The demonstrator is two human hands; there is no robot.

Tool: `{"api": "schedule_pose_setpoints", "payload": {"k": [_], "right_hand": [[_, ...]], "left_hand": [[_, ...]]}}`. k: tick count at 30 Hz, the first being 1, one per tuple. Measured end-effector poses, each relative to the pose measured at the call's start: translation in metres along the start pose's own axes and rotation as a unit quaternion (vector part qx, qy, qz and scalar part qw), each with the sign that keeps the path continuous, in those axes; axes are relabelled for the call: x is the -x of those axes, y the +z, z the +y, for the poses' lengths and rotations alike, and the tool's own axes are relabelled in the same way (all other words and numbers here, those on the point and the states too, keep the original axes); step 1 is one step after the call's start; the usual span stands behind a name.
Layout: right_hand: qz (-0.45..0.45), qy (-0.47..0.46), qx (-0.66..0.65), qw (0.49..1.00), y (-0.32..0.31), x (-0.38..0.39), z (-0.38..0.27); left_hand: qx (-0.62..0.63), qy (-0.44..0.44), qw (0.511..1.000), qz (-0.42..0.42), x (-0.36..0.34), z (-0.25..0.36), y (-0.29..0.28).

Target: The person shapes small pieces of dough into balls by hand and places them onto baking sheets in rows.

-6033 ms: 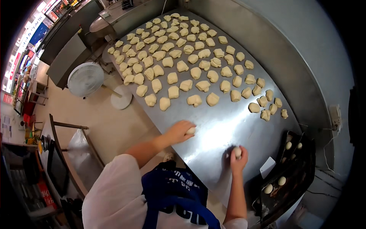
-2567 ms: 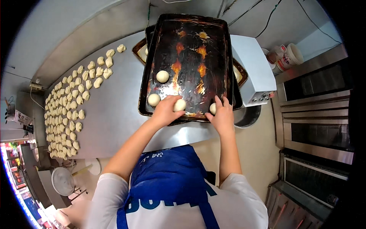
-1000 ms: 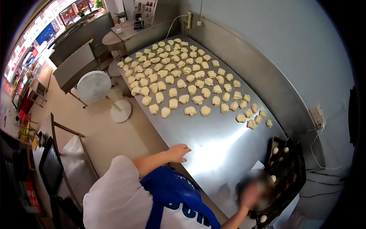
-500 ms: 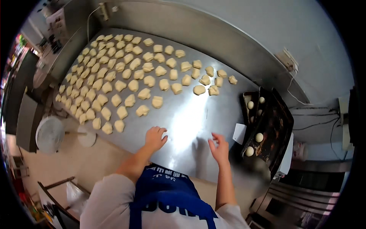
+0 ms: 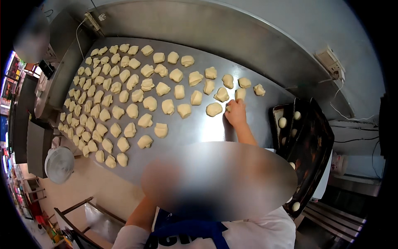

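Fingers (image 5: pixel 233 106) (the right hand's (image 5: pixel 236 113)) sit just beside a pale dough piece (image 5: pixel 240 93).

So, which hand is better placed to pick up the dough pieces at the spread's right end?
Probably the right hand: it is among those dough pieces, while the left hand, blurred, appears farther away.

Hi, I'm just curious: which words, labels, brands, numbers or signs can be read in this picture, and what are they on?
White shirt: large dark lettering, partly covered by the blue apron; I don't copy out printed words.
White bucket: reddish marks, too small to read.
Bright panels at the left edge: too small and blurred to read.
Dough pieces: no lettering visible.
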State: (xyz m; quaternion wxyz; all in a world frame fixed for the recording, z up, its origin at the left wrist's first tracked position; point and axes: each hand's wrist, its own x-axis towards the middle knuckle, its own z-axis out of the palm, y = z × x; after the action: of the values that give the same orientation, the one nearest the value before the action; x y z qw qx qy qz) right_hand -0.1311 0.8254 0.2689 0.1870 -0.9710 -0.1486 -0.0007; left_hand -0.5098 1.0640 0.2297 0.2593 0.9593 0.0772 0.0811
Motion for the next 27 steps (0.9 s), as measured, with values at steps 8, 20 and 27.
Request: {"api": "schedule_pose_setpoints", "payload": {"k": [8, 20, 27], "right_hand": [[0.029, 0.04, -0.159, 0.986, -0.053, 0.03, 0.002], [-0.017, -0.076, -0.023, 0.997, -0.01, 0.326, 0.018], [0.023, -0.098, 0.029, 0.995, -0.047, 0.36, 0.0]], "left_hand": [[0.011, 0.141, 0.989, -0.049, -0.138, 0.047, 0.05], [-0.07, 0.071, 0.987, -0.127, -0.315, 0.115, 0.08], [0.045, 0.125, 0.989, -0.064, -0.299, 0.105, 0.069]]}}
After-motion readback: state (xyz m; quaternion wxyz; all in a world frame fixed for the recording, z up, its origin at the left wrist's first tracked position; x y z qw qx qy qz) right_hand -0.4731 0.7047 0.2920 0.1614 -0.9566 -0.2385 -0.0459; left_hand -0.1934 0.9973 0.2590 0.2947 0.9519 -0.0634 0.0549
